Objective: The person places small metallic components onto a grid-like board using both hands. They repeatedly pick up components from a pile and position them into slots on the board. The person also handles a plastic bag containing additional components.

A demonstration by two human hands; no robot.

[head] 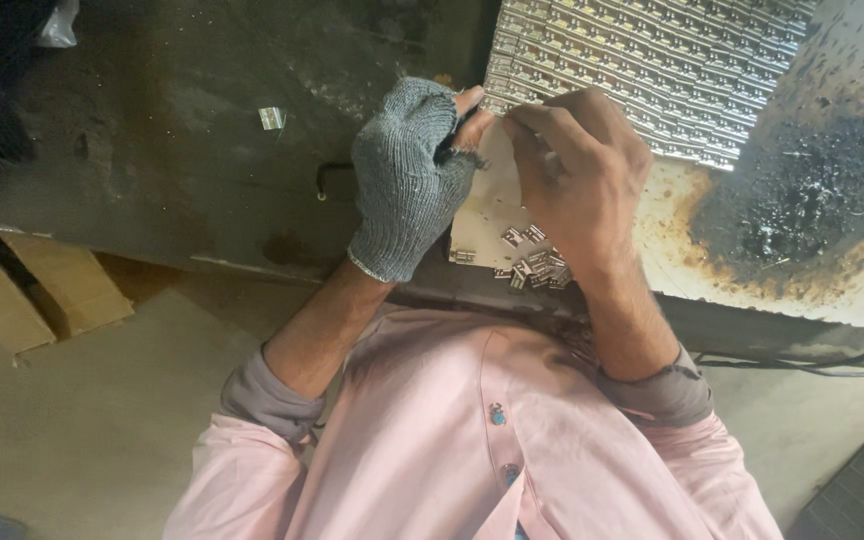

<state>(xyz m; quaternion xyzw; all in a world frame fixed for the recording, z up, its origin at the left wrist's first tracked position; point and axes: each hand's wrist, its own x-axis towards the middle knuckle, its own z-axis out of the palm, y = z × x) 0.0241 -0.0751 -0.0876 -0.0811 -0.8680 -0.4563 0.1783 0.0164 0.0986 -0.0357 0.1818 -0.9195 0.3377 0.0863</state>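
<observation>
Gloved left hand (407, 180) and bare right hand (577, 175) pinch together, seemingly on one small metal piece; loose clips (537, 265) at six o'clock, packed tray (652, 70) at one.

No packages, labels, signs, screens.

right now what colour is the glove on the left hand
Grey knit, fingerless glove; the head view shows it clearly.

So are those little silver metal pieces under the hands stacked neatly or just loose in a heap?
Loose in a heap: the small silver metal pieces lie jumbled at different angles on the pale board, unlike the ordered rows on the big sheet.
</observation>
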